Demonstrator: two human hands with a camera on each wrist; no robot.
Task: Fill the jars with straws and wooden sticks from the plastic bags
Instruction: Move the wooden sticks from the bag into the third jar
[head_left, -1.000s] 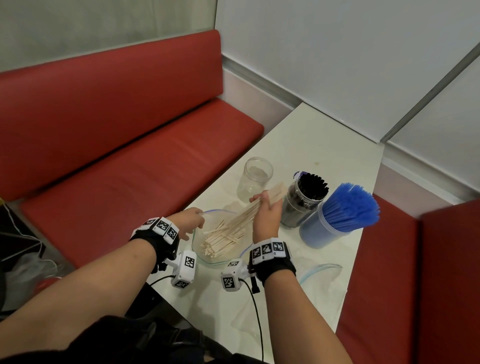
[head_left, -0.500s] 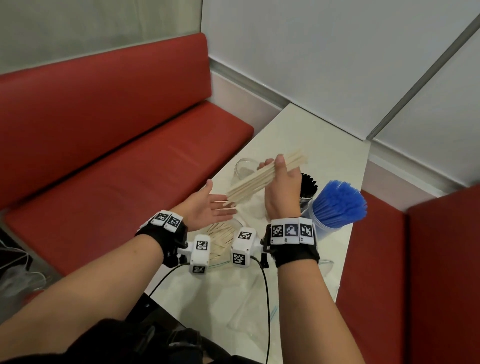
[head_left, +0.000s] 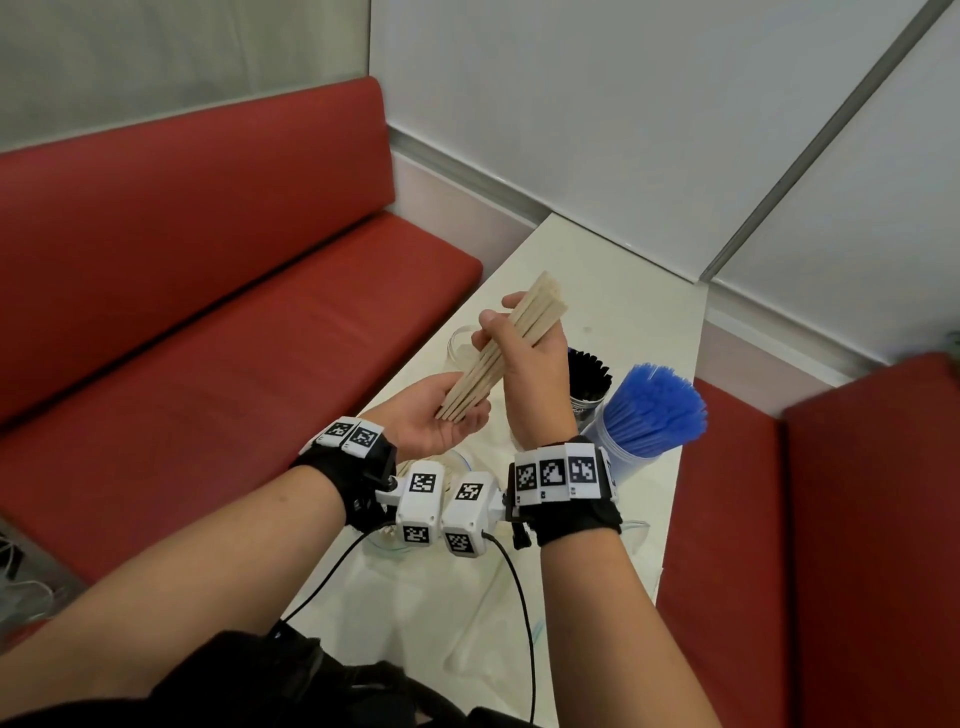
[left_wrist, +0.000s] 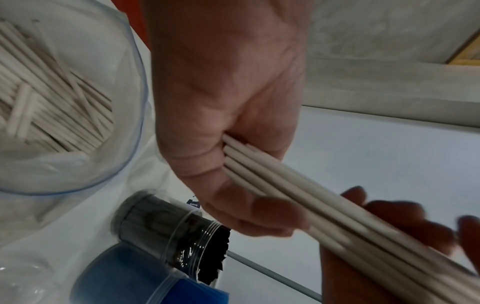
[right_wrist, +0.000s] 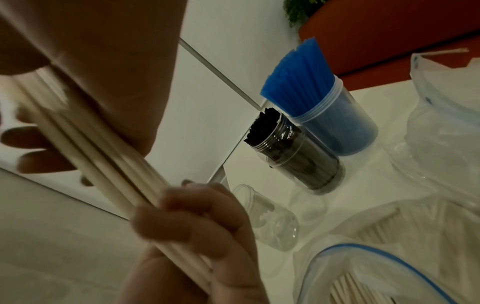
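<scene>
Since a second ago the bundle of wooden sticks has come up out of the zip bag and is now held in the air above the empty clear jar, tilted, with the low end sitting in the left hand. Right hand has its fingers and thumb wrapped around the upper half of the bundle, so that's a proper grip; the left hand is palm up, fingers loosely cupped under the bottom tips, more of a backstop than a hold. Looks to me like the squaring-up step before dropping them in. If I were doing it, I'd tap the low ends against that left palm until they sit flush, keep the right-hand grip snug enough that nothing fans out, then swing the bundle upright over the empty clear jar and lower it straight in instead of letting go from high up. That jar looks light, so steadying it with the left hand seems smart. Jar of black straws and jar of blue straws stand just right of the empty jar and look full already. More sticks are waiting in the zip bag on the table, nearer the person than the empty jar.
</scene>
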